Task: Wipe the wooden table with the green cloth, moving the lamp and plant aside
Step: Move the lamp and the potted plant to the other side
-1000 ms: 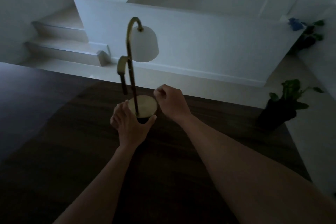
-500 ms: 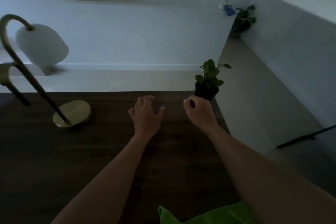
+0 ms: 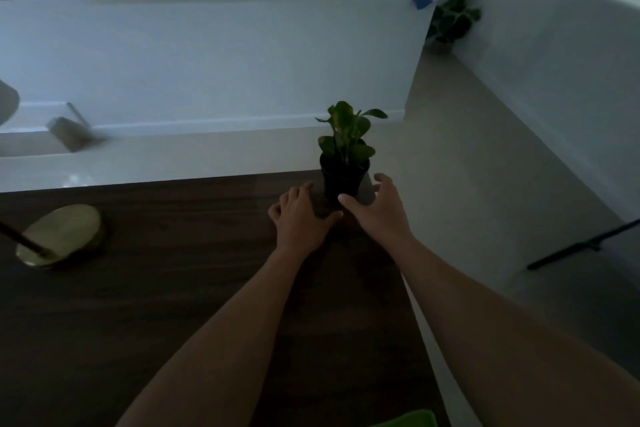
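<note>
The dark wooden table carries a small leafy plant upright in a black pot at 1 o'clock, the lamp with its brass base at 9, and a green cloth corner at 5.

Scene dim, underexposed, cool blue-grey cast; the pale half wall is the brightest area; the wooden table reads near black; wide-angle distortion bows edge lines; motion blur smears the lamp at left.

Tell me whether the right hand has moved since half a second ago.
Yes. The right hand has gone forward and opened beside the plant pot at the table's far corner; before, it was closed just short of the pot.
</note>
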The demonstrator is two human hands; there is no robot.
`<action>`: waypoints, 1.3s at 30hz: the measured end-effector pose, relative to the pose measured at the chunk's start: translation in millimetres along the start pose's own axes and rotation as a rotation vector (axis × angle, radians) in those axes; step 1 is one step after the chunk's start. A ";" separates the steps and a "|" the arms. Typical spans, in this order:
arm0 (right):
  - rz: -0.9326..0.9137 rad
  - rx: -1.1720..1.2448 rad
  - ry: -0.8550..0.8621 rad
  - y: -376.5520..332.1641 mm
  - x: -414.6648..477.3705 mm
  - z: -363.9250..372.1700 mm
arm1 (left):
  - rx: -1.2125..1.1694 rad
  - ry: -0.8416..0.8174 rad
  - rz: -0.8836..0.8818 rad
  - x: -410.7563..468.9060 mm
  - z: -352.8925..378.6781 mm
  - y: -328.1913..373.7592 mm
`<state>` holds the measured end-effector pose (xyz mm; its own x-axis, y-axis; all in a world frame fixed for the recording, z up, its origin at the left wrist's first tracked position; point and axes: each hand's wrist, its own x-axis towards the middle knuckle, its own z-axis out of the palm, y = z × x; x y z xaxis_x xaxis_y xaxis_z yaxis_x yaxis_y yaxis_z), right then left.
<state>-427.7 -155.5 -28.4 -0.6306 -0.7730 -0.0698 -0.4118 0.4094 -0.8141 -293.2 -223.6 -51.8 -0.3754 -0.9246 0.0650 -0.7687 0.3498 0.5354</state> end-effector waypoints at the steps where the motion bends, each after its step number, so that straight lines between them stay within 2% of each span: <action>1: -0.011 0.009 -0.022 0.6 5.6 2.5 | 0.000 0.010 0.012 2.6 2.0 1.7; 14: -0.046 0.067 -0.101 -1.9 32.4 8.3 | -0.040 0.084 0.065 27.8 17.5 8.4; 21: -0.114 0.038 -0.119 -35.3 21.7 5.3 | -0.123 0.167 0.080 18.9 -9.7 -8.2; 26: -0.167 0.024 -0.214 -83.0 -1.3 38.1 | -0.123 0.229 0.025 2.0 -55.0 -53.7; 33: -0.201 0.025 -0.400 -138.9 -57.1 144.4 | 0.026 0.232 -0.151 -41.8 -124.0 -162.3; 39: -0.222 -0.001 -0.471 -166.0 -87.5 224.2 | 0.010 0.246 -0.237 -69.2 -159.7 -231.0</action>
<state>-156.7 -264.4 -16.4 -0.1632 -0.9755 -0.1477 -0.5030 0.2111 -0.8381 -7.0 -264.6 -45.5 -0.0499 -0.9887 0.1417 -0.8250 0.1208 0.5521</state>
